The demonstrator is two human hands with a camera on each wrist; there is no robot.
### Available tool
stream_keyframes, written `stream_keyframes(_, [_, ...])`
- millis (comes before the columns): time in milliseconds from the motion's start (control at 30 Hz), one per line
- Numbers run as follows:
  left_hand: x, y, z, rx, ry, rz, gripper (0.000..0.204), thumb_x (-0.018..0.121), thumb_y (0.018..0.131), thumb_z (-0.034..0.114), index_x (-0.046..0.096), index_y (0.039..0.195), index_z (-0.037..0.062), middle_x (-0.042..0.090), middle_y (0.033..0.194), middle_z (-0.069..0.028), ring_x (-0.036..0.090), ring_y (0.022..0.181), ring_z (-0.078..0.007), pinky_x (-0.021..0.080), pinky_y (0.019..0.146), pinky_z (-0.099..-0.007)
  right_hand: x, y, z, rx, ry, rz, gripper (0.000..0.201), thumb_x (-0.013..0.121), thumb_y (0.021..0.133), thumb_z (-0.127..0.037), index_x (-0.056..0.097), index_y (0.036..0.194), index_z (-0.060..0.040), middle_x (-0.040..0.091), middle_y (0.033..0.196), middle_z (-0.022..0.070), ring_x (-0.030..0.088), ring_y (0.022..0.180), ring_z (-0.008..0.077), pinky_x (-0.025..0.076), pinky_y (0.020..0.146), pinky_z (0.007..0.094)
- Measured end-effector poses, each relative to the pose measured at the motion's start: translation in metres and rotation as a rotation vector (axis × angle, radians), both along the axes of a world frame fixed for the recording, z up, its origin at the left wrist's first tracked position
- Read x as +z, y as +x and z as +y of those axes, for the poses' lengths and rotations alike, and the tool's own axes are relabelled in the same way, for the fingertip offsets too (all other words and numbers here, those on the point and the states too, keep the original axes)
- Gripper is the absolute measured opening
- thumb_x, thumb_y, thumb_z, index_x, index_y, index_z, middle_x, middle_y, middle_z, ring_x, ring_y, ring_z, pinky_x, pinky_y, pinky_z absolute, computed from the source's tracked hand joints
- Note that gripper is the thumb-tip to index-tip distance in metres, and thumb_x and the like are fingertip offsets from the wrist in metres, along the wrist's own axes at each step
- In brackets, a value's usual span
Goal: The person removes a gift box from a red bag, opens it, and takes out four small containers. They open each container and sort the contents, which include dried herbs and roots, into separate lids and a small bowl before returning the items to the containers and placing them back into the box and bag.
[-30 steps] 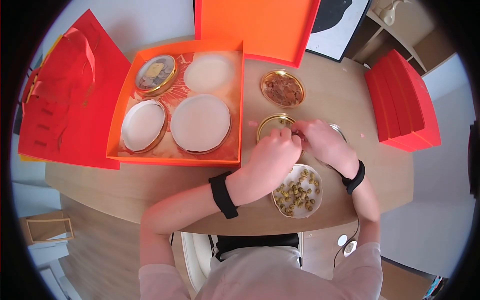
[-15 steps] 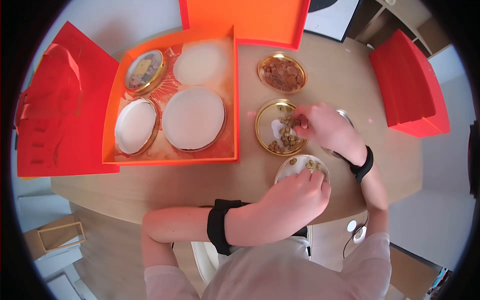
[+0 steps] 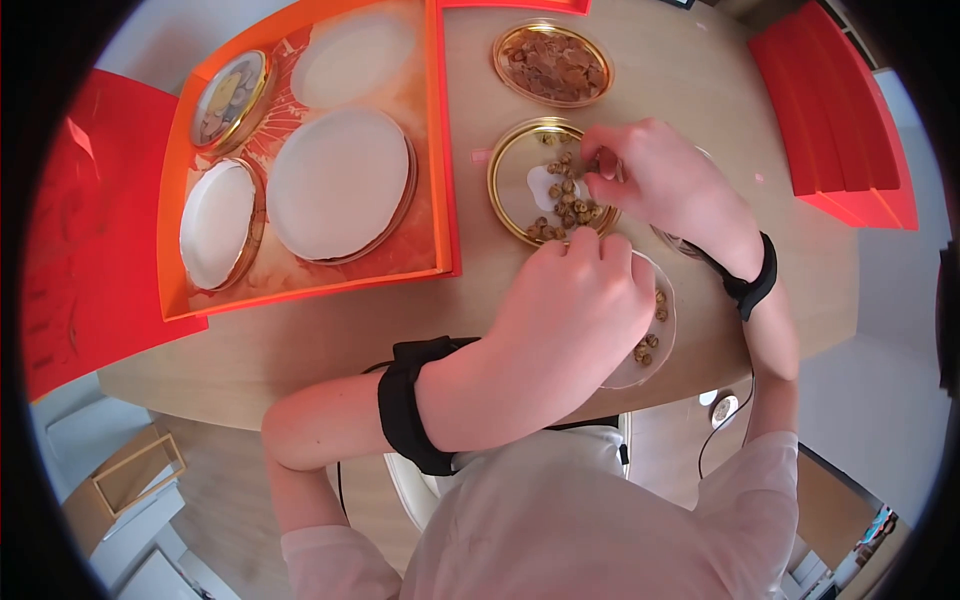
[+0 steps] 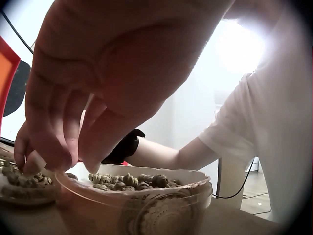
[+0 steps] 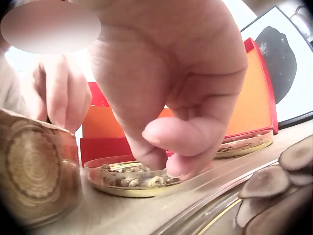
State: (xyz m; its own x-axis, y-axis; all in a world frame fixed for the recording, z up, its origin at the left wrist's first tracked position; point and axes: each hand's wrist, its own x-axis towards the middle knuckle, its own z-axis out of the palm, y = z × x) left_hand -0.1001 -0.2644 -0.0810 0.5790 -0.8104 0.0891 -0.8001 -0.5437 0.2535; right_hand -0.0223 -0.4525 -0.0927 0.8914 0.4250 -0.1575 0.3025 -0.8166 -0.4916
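Note:
My left hand (image 3: 580,300) bends over a paper-lined round jar (image 4: 161,215) of small dried, curled, greenish-brown pieces (image 4: 129,181). Its fingertips hang right at the jar's rim in the left wrist view; I cannot tell whether they pinch a piece. Beyond the jar is a shallow round gold-rimmed dish (image 3: 512,195), with several similar pieces (image 3: 573,210) scattered inside around a white patch. Over this dish's right side hovers my right hand (image 3: 665,175), fingers loosely bent and thumb apart from the forefinger. Its fingertips are close above the pieces in the right wrist view.
A gold-rimmed dish of brown flakes (image 3: 553,68) stands farther back. Beneath my right wrist sits a clear container of dark-edged slices (image 5: 266,182). An orange box (image 3: 300,290) with white-topped round containers is at left, red boxes (image 3: 830,110) at right.
Both hands met over the gold-rimmed dish at first. The left hand then drew back to the jar and is now at its dish-side rim; the right stayed over the dish. The head view has shifted.

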Motion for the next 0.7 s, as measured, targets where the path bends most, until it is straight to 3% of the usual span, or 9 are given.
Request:
stream_keyframes(233, [-0.006,0.005,-0.001,0.054,0.014,-0.046,0.033,0.074,0.062,-0.001,0.060,0.092,0.0002,0.058,0.089,-0.0092,0.063,0.083,-0.0222,0.057,0.066,-0.0318,-0.005,0.000,-0.002,0.037,0.028,-0.069,0.013,0.069,0.085,-0.004,0.070,0.096,0.0022,0.069,0.082,0.0216,0.067,0.078,0.0393,0.054,0.071,0.0455])
stream_keyframes(333, [-0.007,0.009,0.001,0.039,-0.002,-0.015,0.032,0.073,0.065,0.000,0.060,0.094,0.0005,0.058,0.087,-0.0096,0.064,0.082,-0.0225,0.058,0.065,-0.0325,-0.006,0.000,-0.005,0.062,-0.002,-0.098,0.011,0.069,0.085,-0.004,0.069,0.094,0.0015,0.069,0.082,0.0209,0.067,0.078,0.0397,0.053,0.071,0.0465])
stream_keyframes(700, [-0.035,0.027,0.000,0.240,-0.011,-0.237,0.021,0.069,0.075,0.004,0.064,0.094,0.0001,0.062,0.088,-0.0103,0.067,0.085,-0.0234,0.058,0.069,-0.0326,-0.009,0.004,-0.010,0.127,0.042,-0.119,0.008,0.069,0.084,-0.005,0.065,0.090,-0.0004,0.068,0.079,0.0180,0.066,0.076,0.0373,0.052,0.068,0.0441])
